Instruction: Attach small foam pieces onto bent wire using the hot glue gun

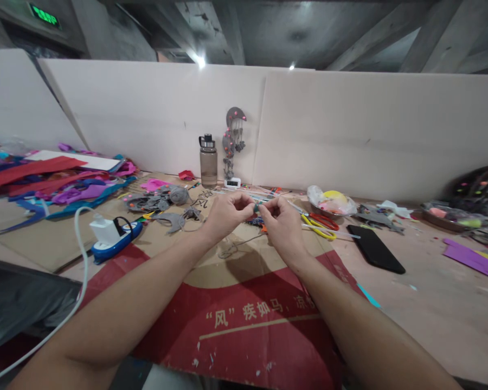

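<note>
Above the cardboard sheet [244, 330], my left hand [228, 214] and my right hand [283, 227] meet fingertip to fingertip. Both are closed in a pinch on a small dark green piece [256, 207], too small to name and partly covered by the fingers. A grey strand of yarn [238, 248] lies loosely on the cardboard below them. To the left are a grey felt crescent [172, 221], a ball of grey yarn [179, 195] and several grey felt pieces [148, 201]. Scissors with yellow handles [319, 227] and scissors with red handles [324, 221] lie beside my right hand.
A blue power strip [117, 242] with a white charger [104, 230] stands at left, its cable trailing forward. A black phone [376, 249] lies at right. A water bottle [209, 165] and a hanging felt moon ornament [236, 116] are at the back. Coloured felt [81, 192] is piled far left.
</note>
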`<state>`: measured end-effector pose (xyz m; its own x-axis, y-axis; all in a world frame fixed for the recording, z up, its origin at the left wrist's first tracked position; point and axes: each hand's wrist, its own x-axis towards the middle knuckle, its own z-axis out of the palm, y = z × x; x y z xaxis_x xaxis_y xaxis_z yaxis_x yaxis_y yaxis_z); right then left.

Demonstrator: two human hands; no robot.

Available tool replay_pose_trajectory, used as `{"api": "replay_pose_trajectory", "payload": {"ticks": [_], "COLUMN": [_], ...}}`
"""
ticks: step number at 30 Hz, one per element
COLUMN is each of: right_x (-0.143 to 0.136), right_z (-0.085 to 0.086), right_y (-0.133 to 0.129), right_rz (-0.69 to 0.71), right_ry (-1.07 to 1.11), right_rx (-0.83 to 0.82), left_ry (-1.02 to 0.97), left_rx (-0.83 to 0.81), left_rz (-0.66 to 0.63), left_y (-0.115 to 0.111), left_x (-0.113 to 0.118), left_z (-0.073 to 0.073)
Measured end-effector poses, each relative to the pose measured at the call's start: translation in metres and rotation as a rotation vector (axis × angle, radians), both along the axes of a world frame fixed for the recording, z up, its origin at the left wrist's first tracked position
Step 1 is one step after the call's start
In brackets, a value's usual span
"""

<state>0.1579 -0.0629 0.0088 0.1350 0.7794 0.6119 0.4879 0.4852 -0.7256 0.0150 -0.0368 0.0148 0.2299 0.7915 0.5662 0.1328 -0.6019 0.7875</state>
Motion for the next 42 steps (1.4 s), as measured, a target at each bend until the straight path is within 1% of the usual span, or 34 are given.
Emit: {"api": "replay_pose_trajectory", "payload": {"ticks": [6,10,17,19,22,27,30,32,34,39,42], "right_x": [0.001,0.002,-0.001,-0.001,-0.001,0.002,0.002,0.002,0.002,0.0,-0.002], "right_z": [0.001,0.002,0.003,0.003,0.001,-0.002,-0.003,-0.003,-0.003,0.0,0.001], "right_y": [0.0,0.0,-0.002,-0.002,0.0,0.006,0.008,0.008,0.006,0.001,-0.001], "right_rz": [0.003,0.062,0.069,0.074,0.085,0.084,0.084,0.083,0.083,0.088,0.088], "right_ry": [0.047,0.006,0.049,0.069,0.104,0.164,0.194,0.194,0.185,0.142,0.111], "right_rx": [0.022,-0.016,-0.067,-0.097,-0.135,-0.167,-0.182,-0.184,-0.186,-0.188,-0.183], "left_ry": [-0.002,-0.023,-0.032,-0.034,-0.058,-0.14,-0.189,-0.187,-0.155,-0.038,0.0], "left_rx": [-0.012,-0.034,-0.111,-0.163,-0.283,-0.467,-0.525,-0.523,-0.483,-0.264,-0.195], "left_rz": [-0.024,-0.067,-0.107,-0.127,-0.166,-0.267,-0.295,-0.295,-0.281,-0.162,-0.125], "left_y": [0.002,0.003,0.006,0.007,0.008,0.011,0.013,0.014,0.013,0.006,0.004], "left_x": [-0.001,-0.002,-0.003,-0.003,-0.004,-0.005,-0.006,-0.006,-0.005,-0.002,-0.002], "left_z": [0.0,0.0,0.001,0.001,0.002,0.002,0.001,0.001,0.001,0.003,0.004]}}
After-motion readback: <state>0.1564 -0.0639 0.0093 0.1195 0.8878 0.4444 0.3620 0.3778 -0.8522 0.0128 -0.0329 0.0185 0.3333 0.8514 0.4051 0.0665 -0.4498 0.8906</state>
